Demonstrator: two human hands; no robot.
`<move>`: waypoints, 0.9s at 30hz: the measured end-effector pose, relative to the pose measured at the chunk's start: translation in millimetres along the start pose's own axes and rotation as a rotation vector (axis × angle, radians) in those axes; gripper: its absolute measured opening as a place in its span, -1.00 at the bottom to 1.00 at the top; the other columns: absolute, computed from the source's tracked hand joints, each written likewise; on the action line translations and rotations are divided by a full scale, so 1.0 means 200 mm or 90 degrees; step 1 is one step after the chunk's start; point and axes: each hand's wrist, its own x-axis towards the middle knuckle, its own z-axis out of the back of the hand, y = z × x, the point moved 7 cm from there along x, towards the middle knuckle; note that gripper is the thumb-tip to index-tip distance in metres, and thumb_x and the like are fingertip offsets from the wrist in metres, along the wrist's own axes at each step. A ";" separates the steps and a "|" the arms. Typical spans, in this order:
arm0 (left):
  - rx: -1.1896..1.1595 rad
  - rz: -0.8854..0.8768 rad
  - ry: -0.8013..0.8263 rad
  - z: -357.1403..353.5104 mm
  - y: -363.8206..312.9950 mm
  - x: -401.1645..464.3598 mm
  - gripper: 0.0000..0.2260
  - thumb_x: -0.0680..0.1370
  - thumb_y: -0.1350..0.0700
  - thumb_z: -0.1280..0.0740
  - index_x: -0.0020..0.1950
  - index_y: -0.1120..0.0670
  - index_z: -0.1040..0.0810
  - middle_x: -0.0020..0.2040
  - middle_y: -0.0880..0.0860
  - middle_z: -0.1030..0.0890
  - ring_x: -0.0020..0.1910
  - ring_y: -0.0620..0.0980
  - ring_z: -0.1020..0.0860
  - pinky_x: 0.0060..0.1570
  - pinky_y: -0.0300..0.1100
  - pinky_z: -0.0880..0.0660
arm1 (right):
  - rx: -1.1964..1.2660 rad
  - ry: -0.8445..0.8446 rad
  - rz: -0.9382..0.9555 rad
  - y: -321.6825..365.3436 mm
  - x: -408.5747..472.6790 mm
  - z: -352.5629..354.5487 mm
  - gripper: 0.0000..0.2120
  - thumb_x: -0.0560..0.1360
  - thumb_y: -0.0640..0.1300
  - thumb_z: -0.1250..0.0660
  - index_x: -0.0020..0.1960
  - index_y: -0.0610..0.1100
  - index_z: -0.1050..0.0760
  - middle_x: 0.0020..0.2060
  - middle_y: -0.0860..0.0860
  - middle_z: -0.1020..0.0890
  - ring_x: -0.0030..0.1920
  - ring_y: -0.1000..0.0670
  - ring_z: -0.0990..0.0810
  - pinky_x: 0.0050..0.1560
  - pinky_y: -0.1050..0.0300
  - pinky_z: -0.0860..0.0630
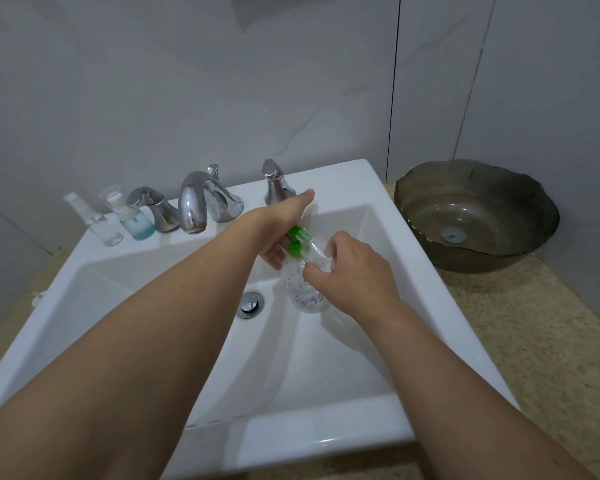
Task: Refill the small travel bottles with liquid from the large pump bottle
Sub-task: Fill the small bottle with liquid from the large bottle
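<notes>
Green plastic marks the pump head [298, 241] of the large clear pump bottle [303, 289], which I have over the white sink basin [326, 358], just right of the drain stopper [250, 304]. My left hand [278, 233] reaches across and presses on the pump head with the thumb stretched out straight toward the far side of the sink; whether the other fingers curl round the pump I cannot tell, since the hand hides them. My right hand [352, 271] grips a small clear travel bottle [321, 254], fingers curled round it, tucked against the pump so its mouth sits under the nozzle. I judge that working over the sink is deliberate: any drip lands in the basin rather than on the speckled tabletop [534, 341].

On the sink's back ledge, left of the chrome faucet [194, 206], stand a clear spray bottle [97, 220] and a small bottle with blue liquid [134, 216], parked upright away from the hands. Right of the sink sits a dark glass vessel basin [475, 216]. The filling step looks underway; the fill level is too unclear to read.
</notes>
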 end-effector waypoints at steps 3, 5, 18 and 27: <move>0.015 -0.004 -0.029 -0.01 0.00 0.02 -0.27 0.61 -0.41 0.02 0.25 0.22 -0.50 -0.01 0.21 -0.60 -0.06 0.25 -0.59 -0.02 0.08 -0.56 | 0.000 0.006 0.000 0.00 0.00 0.00 -0.66 0.42 0.16 -0.33 -0.03 -0.09 -0.38 -0.18 0.05 -0.52 -0.16 -0.07 -0.52 -0.17 0.04 -0.42; 0.016 -0.012 -0.047 -0.01 0.00 0.02 -0.32 0.64 -0.31 0.03 0.25 0.25 -0.52 -0.04 0.22 -0.63 -0.09 0.27 -0.61 -0.06 0.06 -0.59 | -0.005 0.009 -0.001 0.00 0.00 -0.01 -0.66 0.42 0.16 -0.32 -0.04 -0.09 -0.37 -0.20 0.04 -0.51 -0.18 -0.07 -0.51 -0.19 0.04 -0.41; 0.056 -0.087 -0.193 -0.01 -0.02 -0.02 -0.69 0.69 0.22 0.04 0.18 0.29 -0.46 0.05 0.39 -0.58 0.02 0.44 -0.64 0.15 0.29 -0.57 | -0.009 0.049 -0.033 -0.03 0.00 -0.05 -0.70 0.41 0.13 -0.31 -0.09 -0.09 -0.36 -0.24 0.04 -0.51 -0.20 -0.08 -0.50 -0.27 0.06 -0.33; -0.049 -0.008 -0.065 -0.01 0.01 -0.01 -0.47 0.66 -0.25 -0.04 0.07 0.21 -0.48 -0.14 0.19 -0.57 -0.19 0.20 -0.56 -0.12 -0.04 -0.52 | -0.009 0.016 -0.013 -0.01 0.00 -0.01 -0.67 0.42 0.14 -0.32 -0.05 -0.10 -0.38 -0.21 0.05 -0.51 -0.18 -0.07 -0.50 -0.21 0.06 -0.37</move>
